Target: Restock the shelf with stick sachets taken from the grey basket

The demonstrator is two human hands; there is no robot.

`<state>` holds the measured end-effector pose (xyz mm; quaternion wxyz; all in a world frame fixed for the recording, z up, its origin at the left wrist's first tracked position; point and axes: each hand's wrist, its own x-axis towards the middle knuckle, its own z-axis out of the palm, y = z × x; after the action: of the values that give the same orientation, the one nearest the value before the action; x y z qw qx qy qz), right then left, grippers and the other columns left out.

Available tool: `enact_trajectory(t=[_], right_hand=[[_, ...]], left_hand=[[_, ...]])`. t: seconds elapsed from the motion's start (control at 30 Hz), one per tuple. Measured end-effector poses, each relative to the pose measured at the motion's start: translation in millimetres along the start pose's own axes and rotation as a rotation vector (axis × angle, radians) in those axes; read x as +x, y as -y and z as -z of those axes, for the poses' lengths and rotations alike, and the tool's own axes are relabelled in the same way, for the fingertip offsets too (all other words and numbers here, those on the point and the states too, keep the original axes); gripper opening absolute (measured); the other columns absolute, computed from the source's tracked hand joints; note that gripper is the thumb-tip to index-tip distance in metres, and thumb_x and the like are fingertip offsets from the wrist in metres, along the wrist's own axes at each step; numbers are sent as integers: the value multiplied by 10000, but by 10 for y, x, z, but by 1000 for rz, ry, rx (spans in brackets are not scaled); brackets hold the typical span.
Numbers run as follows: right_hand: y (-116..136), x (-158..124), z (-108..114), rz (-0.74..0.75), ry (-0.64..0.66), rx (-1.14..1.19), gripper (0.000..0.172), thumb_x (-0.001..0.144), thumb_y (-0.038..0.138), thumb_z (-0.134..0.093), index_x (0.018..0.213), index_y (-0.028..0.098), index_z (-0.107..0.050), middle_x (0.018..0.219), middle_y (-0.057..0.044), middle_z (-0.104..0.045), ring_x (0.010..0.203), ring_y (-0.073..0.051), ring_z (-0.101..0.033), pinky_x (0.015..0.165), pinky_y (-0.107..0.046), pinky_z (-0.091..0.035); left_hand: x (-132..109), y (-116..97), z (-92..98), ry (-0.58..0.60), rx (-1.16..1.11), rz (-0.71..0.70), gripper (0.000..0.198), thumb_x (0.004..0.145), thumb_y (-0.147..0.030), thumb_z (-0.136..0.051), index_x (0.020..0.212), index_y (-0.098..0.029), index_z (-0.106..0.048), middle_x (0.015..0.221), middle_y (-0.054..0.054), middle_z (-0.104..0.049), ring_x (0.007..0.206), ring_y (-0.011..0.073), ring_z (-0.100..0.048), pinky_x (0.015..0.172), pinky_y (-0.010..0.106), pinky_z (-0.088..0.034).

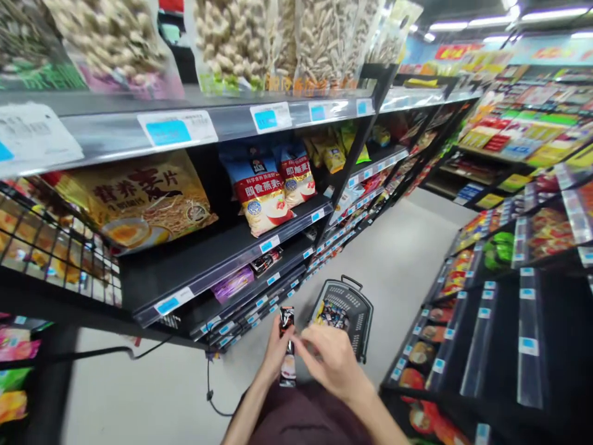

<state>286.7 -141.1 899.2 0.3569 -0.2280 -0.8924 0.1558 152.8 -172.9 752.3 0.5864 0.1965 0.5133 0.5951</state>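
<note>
Low in the middle of the view, my left hand [276, 347] is closed around a long slim black packet [288, 366]. Red and white print shows at its upper end and a pale picture lower down. My right hand [331, 352] meets it from the right, fingers curled and thumb and forefinger near the packet's edge. Whether those fingertips grip the packet is hard to see. Just beyond my hands, a dark grey shopping basket [361, 318] stands on the floor. Several small packets [332, 314] lie inside, partly covered by my right hand.
A black shelf unit [176, 272] on my left carries oatmeal bags [264, 198], a large yellow cereal bag [148, 201] and a purple pack [233, 284]. Lower racks [500, 334] border the aisle on the right. A black cable [208, 377] hangs at the lower left.
</note>
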Motion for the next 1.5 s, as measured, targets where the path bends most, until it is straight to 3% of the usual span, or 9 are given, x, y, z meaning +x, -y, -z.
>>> enact_trajectory(t=[0.13,0.2,0.3,0.37,0.6,0.83,1.07,1.2,1.5], right_hand=[[-513,-992,-339,-621,201,133,274,955,391,-538,774,186,-551,596,17,-568,510,-113,-533,529,-219,-390],[-618,-1325,-290,-754,313,203,316,972,443,-482,858,177,-607,669,-15,-633,579,-142,-588,576,-230,-423],[-637,-1494,-237,-854,389,375,400,1001,468,-387,1050,172,-651,801,-50,-698,626,-155,-625,631,-245,-459],[-591,-1445,-321,-873,379,496,414,993,483,-404,1080,166,-657,756,-44,-689,609,-155,-623,624,-245,-462],[-439,-1132,-831,-915,153,825,400,910,504,-563,748,145,-633,649,-2,-573,462,-92,-472,454,-212,-367],[-484,-1213,-822,-892,215,784,396,893,508,-581,784,140,-677,675,-22,-599,596,-136,-522,506,-220,-442],[-314,-1307,-979,-939,297,846,456,916,522,-556,716,120,-637,532,-27,-602,439,-93,-471,481,-213,-350],[-307,-1369,-954,-940,228,856,457,907,519,-575,690,122,-641,514,-29,-600,452,-97,-481,497,-217,-355],[-404,-1447,-934,-998,-14,869,497,872,535,-612,554,152,-606,443,-20,-557,414,-110,-466,527,-261,-430]], left_hand=[[113,23,-155,6,-252,52,585,804,-351,-614,1340,-236,-409,865,17,-665,622,155,-621,537,258,-477],[94,-33,-215,31,-352,40,577,767,-304,-640,1302,-203,-447,930,47,-684,702,166,-650,617,280,-514],[-1,-124,-297,73,-419,37,477,777,-282,-649,1222,-173,-517,1035,95,-694,838,196,-668,739,324,-534],[-76,-151,-348,95,-441,45,453,791,-288,-652,1214,-172,-537,1080,110,-693,898,214,-668,790,350,-532],[-190,-86,-317,63,-243,25,531,786,-526,-705,1156,-150,-652,1134,139,-701,952,241,-679,850,354,-520],[-229,52,-90,40,-77,29,527,800,-560,-678,1089,-120,-705,1116,154,-720,875,238,-701,726,306,-537],[-277,139,-21,-142,-148,46,579,799,-587,-660,1144,-122,-668,1231,172,-669,868,236,-701,604,265,-512],[-289,117,-51,-73,-123,33,555,823,-588,-630,1134,-129,-653,1191,163,-681,846,220,-689,658,281,-517],[-307,169,-39,179,82,7,428,761,-517,-732,929,-142,-612,774,9,-630,687,111,-555,650,226,-431]])
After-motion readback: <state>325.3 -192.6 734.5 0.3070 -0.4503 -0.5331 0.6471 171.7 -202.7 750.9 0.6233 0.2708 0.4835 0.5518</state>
